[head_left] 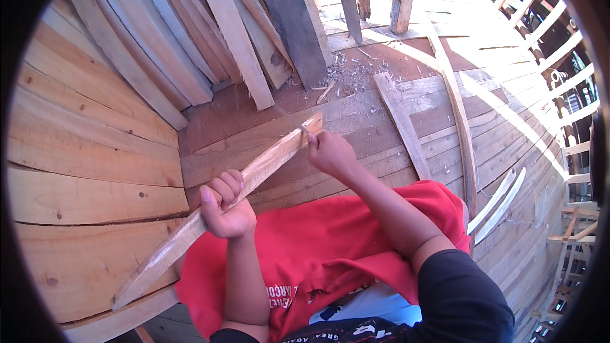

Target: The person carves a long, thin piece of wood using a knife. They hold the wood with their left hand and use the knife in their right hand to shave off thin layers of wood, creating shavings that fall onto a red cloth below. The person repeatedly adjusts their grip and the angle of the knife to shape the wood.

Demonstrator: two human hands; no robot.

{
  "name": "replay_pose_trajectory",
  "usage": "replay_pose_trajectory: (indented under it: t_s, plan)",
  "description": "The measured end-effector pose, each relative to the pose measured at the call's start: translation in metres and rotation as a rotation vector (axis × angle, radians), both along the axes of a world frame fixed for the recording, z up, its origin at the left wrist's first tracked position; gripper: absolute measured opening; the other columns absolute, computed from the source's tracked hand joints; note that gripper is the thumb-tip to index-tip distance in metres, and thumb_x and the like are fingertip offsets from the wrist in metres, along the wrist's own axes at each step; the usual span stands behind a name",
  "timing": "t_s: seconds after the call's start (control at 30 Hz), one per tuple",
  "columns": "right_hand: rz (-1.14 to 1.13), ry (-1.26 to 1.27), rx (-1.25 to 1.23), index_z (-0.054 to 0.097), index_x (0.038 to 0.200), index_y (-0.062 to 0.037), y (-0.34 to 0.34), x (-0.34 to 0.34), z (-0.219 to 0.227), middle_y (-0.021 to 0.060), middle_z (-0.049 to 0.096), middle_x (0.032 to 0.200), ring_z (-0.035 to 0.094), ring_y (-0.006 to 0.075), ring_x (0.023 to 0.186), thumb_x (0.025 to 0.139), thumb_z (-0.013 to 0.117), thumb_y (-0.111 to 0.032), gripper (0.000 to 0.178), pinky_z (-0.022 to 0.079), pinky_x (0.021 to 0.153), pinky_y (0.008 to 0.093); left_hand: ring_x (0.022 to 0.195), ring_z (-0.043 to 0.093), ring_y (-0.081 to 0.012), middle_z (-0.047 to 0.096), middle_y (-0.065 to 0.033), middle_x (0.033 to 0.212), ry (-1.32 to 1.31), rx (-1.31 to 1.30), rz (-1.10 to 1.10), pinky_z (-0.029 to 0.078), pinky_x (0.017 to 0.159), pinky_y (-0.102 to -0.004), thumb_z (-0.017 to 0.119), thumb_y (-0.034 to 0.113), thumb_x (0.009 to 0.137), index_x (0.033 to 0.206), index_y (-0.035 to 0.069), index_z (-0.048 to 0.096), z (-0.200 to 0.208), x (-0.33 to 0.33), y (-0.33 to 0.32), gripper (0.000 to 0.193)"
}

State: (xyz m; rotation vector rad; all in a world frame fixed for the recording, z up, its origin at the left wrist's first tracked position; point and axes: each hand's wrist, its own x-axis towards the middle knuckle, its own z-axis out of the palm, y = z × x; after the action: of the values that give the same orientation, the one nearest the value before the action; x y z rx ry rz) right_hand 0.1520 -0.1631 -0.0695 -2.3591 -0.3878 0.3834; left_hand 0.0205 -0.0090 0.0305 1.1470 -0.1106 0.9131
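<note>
My left hand (227, 204) is wrapped round a long, pale strip of wood (274, 164). The strip slants from a pointed lower-left end up to the right, across a red cloth (356, 228) over my lap. By its upper end, my right hand (333, 154) is closed on a thin, dark, blade-like tool (293, 119). Its tip is smeared by motion and its handle is hidden in my fist, so the exact kind cannot be made out. The tool crosses close to the strip's upper end; whether they touch I cannot tell.
Several planks (238, 41) lean at the upper left beside a curved plank wall (89, 197). Wood shavings (356, 73) litter the plank floor (343, 171). A loose board (403, 124) and a long batten (454, 111) lie to the right, with pale curved strips (502, 200) beyond.
</note>
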Motion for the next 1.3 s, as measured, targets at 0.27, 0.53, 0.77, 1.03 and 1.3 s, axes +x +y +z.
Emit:
replay_pose_trajectory:
  t_s: [0.27,0.53,0.77,1.03,1.3]
  plan:
    - [-0.225,0.089,-0.149,0.068,0.084,0.0042,-0.027,0.025,-0.035,0.0285,0.067,0.083,0.065,0.0454,0.086,0.099,0.042,-0.039,0.053,0.05,0.079,0.0555,0.051,0.02,-0.0113,0.021,0.003,0.053,-0.016,0.005,-0.02,0.029,0.057,-0.0321,0.039,0.022,0.096,0.062,0.016,0.021,0.002,0.002,-0.002,0.038]
    - [0.083,0.195,-0.061,0.068,0.092,0.0057,-0.002,0.001,0.034,0.0299,0.066,0.094,0.064,0.0446,0.095,0.099,0.041,-0.041,0.054,0.05,0.085,0.0518,0.051,0.023,-0.013,0.024,0.0018,0.053,-0.009,0.082,-0.134,0.03,0.059,-0.0337,0.043,0.021,0.093,0.062,0.016,0.023,0.004,0.0,0.005,0.037]
    - [0.011,0.082,-0.101,0.067,0.085,0.0092,-0.018,0.009,0.016,0.0326,0.065,0.088,0.062,0.0478,0.092,0.099,0.042,-0.041,0.058,0.048,0.084,0.0527,0.066,0.042,-0.0189,0.041,-0.0033,0.064,0.044,0.317,-0.184,0.039,0.084,-0.0396,0.055,0.024,0.087,0.063,0.01,0.039,0.024,0.007,0.009,0.032]
    - [-0.088,0.19,-0.058,0.067,0.096,0.0093,-0.054,0.012,-0.024,0.0331,0.065,0.1,0.063,0.045,0.098,0.098,0.044,-0.039,0.054,0.049,0.086,0.0528,0.055,0.045,-0.0114,0.043,0.0013,0.06,0.111,-0.159,0.07,0.047,0.077,-0.0394,0.062,0.033,0.095,0.079,0.012,0.047,0.0,0.01,0.02,0.03]
    - [0.071,0.011,0.146,0.064,0.082,0.0082,-0.007,-0.072,0.014,0.0339,0.063,0.085,0.061,0.0517,0.087,0.1,0.044,-0.035,0.051,0.048,0.08,0.0553,0.046,0.032,-0.0095,0.034,0.0016,0.05,0.071,-0.366,0.318,0.035,0.051,-0.0283,0.044,0.018,0.1,0.072,0.013,0.036,-0.007,0.0,0.002,0.03]
